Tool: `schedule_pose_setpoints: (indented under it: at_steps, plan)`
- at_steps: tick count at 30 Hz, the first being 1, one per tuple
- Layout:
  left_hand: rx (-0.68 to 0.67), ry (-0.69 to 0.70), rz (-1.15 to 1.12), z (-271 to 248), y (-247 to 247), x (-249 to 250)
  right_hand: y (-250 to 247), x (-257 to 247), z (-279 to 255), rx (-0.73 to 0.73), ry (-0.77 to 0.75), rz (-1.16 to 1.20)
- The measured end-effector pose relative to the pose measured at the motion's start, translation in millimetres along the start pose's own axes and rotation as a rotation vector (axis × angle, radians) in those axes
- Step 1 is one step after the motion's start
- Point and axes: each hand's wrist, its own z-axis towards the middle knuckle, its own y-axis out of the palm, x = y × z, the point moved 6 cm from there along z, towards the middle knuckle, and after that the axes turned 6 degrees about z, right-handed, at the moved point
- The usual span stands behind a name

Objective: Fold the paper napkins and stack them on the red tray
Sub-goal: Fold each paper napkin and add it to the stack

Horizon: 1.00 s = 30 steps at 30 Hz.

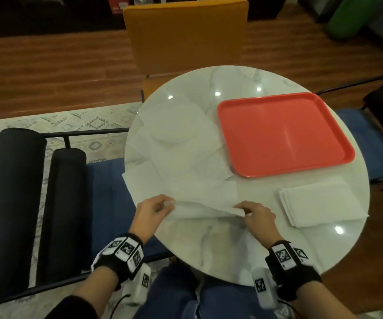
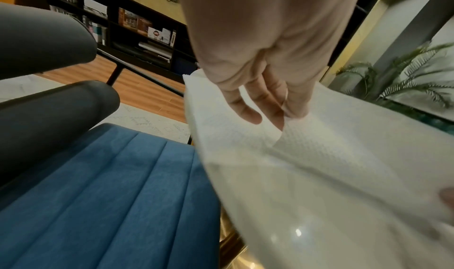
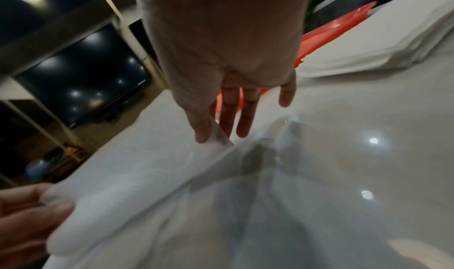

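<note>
Several unfolded napkins (image 1: 176, 143) overlap on the round table (image 1: 243, 249); one folded stack (image 1: 323, 201) sits near the bare red tray (image 1: 284, 134), so stacking looks not yet begun. Left hand (image 1: 151, 215) and right hand (image 1: 258, 218), apart, lift the nearest napkin (image 1: 206, 208) by its front corners.

Left wrist: fingers (image 2: 248, 114) pinch the corner.

Right wrist: fingers (image 3: 203, 131) pinch the other corner; tray edge beyond.

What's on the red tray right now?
Nothing visible: the red tray shows bare in the head view. The folded napkins sit on the table beside it. An unfolded napkin's corner seems tucked under its near-left edge; how far is hidden.
</note>
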Motion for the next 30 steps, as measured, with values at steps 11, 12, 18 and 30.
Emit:
schedule_pose_setpoints:
  at_steps: [11,12,18,30]
  plan:
    - [0.036,0.001,0.259,40.8,3.6,18.6,-10.7,-14.8,26.8,0.073,0.141,-0.061]
    - [0.072,0.061,0.328,36.1,2.1,21.1,-13.8,-16.9,24.7,0.124,0.114,-0.115]
    - [-0.014,0.33,0.694,-2.0,33.6,20.4,11.3,-45.3,5.3,0.111,-0.156,-0.261]
    - [-0.224,0.249,1.067,-6.9,70.2,-14.1,84.0,-34.2,-18.9,-0.385,-0.432,-0.529]
